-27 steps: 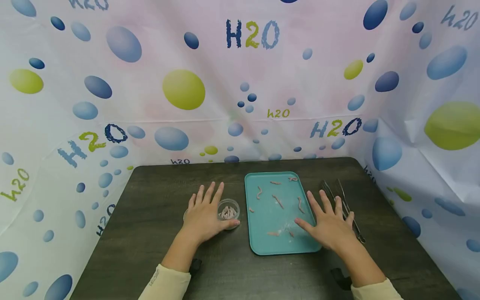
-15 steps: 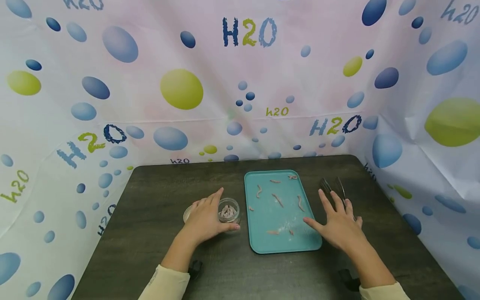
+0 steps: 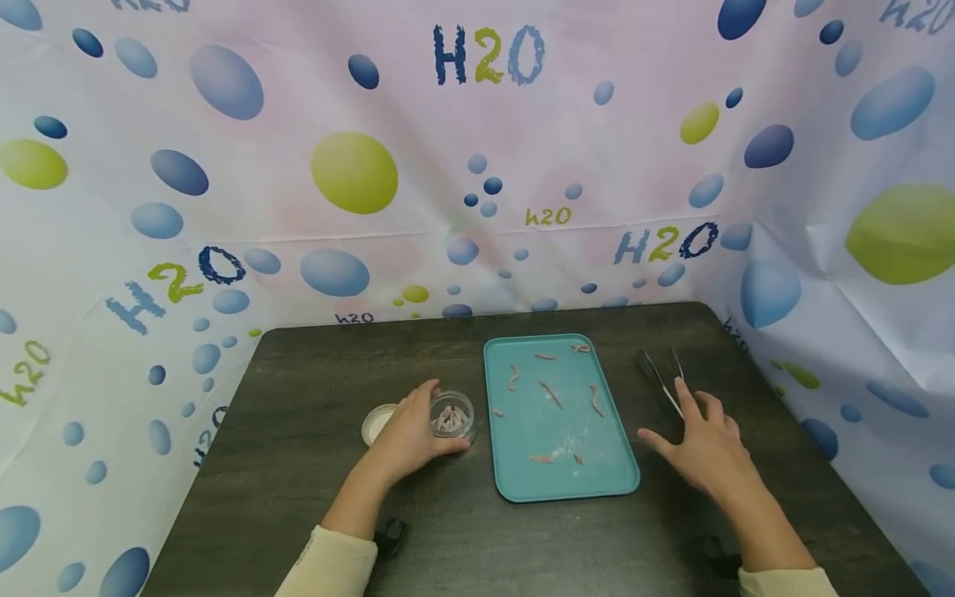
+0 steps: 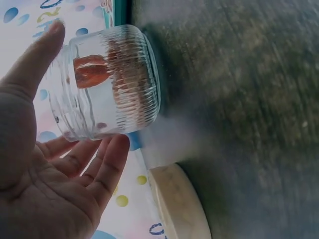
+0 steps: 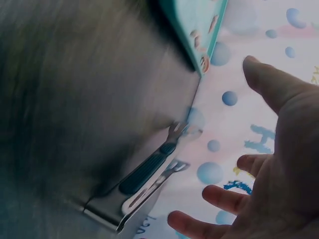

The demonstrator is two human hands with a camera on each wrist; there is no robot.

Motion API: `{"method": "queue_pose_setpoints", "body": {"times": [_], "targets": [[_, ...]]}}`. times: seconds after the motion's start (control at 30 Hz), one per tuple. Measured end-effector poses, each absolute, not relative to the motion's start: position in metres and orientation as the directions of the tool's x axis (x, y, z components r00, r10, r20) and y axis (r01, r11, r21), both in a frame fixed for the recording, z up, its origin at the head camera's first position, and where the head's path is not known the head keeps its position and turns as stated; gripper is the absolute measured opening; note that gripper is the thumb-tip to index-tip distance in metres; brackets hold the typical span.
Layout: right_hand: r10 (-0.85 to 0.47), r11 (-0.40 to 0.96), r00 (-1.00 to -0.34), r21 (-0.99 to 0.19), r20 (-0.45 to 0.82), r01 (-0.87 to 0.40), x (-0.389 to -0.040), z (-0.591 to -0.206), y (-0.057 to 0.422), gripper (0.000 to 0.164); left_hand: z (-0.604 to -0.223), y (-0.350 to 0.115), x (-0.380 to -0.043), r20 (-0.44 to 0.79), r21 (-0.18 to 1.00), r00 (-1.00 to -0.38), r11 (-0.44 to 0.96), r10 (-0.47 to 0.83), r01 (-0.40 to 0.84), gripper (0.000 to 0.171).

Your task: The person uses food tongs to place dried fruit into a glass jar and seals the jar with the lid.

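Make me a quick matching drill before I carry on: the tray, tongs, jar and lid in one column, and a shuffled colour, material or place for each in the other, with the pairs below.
Things:
1. tray
2. tongs
3. jar
4. lid

Descriptions:
A. clear glass, at the left hand, between thumb and fingers
B. pale, leftmost of the four in the head view
C. teal, with strips scattered on it
D. metal, near the right hand

Pairs: 1-C, 2-D, 3-A, 4-B

Jar [image 4: 104, 107] left — tray [image 3: 530, 423] between, tongs [image 5: 147, 172] right
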State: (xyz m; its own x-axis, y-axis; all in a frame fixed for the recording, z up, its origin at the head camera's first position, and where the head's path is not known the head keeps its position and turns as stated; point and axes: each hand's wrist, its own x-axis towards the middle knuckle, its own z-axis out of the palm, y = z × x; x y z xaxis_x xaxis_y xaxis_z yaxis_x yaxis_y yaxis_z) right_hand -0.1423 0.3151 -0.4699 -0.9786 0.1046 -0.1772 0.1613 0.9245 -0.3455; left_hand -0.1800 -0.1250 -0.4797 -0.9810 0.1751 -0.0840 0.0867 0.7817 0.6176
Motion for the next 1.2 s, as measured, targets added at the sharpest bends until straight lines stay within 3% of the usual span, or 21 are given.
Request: {"method": "queue_pose_setpoints", "body": {"times": [0.2, 0.67, 0.93, 1.2], "targets": [[0.142, 0.931, -0.96, -0.298, -0.241, 0.212, -0.145, -0.477, 0.333, 0.123, -0.482, -0.123, -0.183, -0.076, 0.616, -0.983, 0.783, 0.169, 0.087, 0.099], [0.123, 0.949, -0.966, -0.258, -0.229, 0.182, -0.155, -0.496, 0.359, 0.073, -0.484, -0.124, -0.183, -0.074, 0.614, -0.983, 0.784, 0.165, 0.086, 0.095], [0.126, 0.926, -0.94, -0.302, -0.317, 0.226, -0.164, -0.5, 0.366, 0.061, -0.484, -0.124, -0.184, -0.08, 0.613, -0.984, 0.786, 0.158, 0.076, 0.095], [0.105, 0.927, -0.939, -0.31, -0.329, 0.212, -0.166, -0.499, 0.367, 0.056, -0.484, -0.124, -0.184, -0.097, 0.609, -0.985, 0.791, 0.145, 0.057, 0.094]]}}
